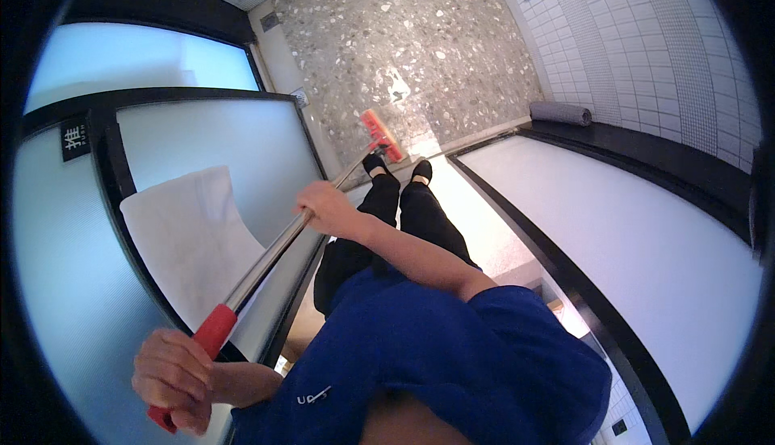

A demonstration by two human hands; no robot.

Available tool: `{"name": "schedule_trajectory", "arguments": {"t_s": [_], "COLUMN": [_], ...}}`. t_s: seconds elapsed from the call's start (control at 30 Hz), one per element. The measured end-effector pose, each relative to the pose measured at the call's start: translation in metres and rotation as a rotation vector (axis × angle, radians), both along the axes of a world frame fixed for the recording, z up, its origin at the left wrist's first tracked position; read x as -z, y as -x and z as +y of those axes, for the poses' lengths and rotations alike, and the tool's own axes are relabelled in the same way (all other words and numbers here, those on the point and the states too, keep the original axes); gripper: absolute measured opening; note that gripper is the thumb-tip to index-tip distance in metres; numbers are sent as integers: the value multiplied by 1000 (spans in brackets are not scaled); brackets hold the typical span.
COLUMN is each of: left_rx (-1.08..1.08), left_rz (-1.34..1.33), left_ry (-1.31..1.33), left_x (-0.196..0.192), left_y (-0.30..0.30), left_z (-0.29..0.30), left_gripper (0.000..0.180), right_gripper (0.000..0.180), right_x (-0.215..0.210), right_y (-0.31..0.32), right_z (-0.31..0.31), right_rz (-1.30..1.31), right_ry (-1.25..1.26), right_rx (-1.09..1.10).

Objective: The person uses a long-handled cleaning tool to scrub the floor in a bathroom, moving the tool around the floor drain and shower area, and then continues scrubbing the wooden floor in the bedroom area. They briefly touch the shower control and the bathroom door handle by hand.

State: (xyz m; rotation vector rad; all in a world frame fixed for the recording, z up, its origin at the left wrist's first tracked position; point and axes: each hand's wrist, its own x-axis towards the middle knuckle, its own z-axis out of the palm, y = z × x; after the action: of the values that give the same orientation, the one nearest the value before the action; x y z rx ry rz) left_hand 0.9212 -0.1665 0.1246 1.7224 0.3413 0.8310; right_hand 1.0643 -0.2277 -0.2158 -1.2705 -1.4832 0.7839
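so the long-handled mop point(274, 255) is gripped by both hands: its red end grip is clenched in the left hand point(173, 380), its metal pole is wrapped by the right hand point(327, 209). the red mop head point(382, 134) is pressed on the speckled floor point(420, 49) just ahead of the black shoes point(400, 169) (a frosted glass door point(202, 138) with a white towel point(190, 239) is seen alongside).

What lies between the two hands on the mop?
Head view: only bare metal pole runs from the left hand, on the red grip, to the right hand.

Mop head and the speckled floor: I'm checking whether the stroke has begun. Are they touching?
Cannot tell. In the head view the red mop head lies against the speckled floor, but from above neither contact nor gap shows.
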Motion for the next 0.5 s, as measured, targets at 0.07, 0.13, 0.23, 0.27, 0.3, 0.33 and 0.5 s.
{"name": "schedule_trajectory", "arguments": {"t_s": [0.07, 0.13, 0.23, 0.27, 0.3, 0.33, 0.5], "left_rx": [78, 224, 436, 416, 252, 106, -69], "left_rz": [5, 0, -121, -170, -107, -76, 549], "left_ry": [9, 52, 29, 40, -6, -41, 83], "left_x": [-6, -10, -7, -5, -12, 0, 123], "left_y": [-8, -19, -38, -44, -48, -55, -182], "left_z": [8, 18, 45, 48, 40, 37, 33], "left_gripper": [31, 28, 29, 33, 35, 39, 16], "right_gripper": [14, 12, 8, 8, 8, 12, 11], "right_x": [-8, -19, -45, -51, -59, -55, 43], "right_y": [-4, -28, -83, -106, -116, -134, -324], "right_z": [13, 24, 34, 40, 54, 64, 59], "right_rz": [-64, -202, -314, -332, -322, -444, -744], "right_ry": [58, 82, 44, 54, 27, 106, 342], "right_rx": [-171, -203, -219, -192, -195, -196, 124]}}
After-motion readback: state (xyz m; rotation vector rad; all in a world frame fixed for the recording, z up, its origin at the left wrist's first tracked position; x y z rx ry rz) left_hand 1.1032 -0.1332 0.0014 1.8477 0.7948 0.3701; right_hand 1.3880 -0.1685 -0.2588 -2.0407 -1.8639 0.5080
